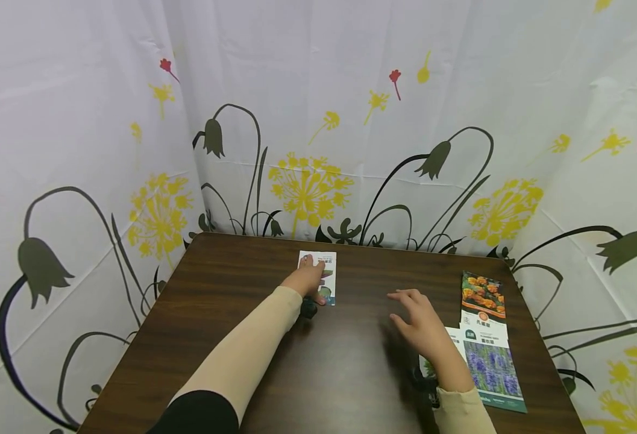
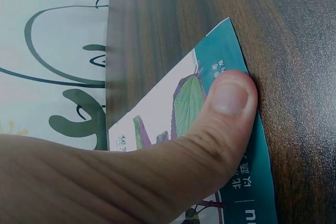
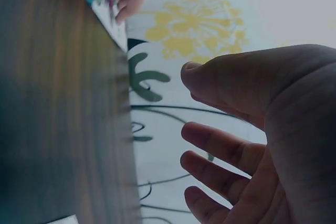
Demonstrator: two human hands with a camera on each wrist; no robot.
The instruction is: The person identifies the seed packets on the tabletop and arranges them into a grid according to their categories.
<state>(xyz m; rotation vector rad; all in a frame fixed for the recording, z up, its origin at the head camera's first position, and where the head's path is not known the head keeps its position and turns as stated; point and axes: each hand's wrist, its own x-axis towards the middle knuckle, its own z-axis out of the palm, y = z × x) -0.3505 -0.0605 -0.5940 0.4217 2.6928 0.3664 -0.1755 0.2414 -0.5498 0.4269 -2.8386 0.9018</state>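
Our left hand [image 1: 308, 278] is on the seed packet [image 1: 320, 276] at the far middle of the table [image 1: 231, 337], close to the back edge. In the left wrist view our thumb [image 2: 231, 100] presses flat on the packet's teal border; we can't tell what the other fingers do, they're under or behind the paper. Our right hand [image 1: 423, 328] hovers above the table with fingers spread and relaxed, holding nothing.

Handling call: the packet looks like thin printed paper, light, flexible, easy to crease, likely slick on the wood veneer. It lies flat, so a top-down pinch probably won't catch; better to slide it or lift a corner and pinch along an edge.

Room: bare wood between both hands and toward us. The flowered curtain [image 1: 318, 120] hangs right behind the back edge, so little room beyond the packet. Two more packets, an orange-flower one [image 1: 483, 294] and a purple-flower one [image 1: 494, 367], lie overlapping near the right edge, just beside our right wrist.
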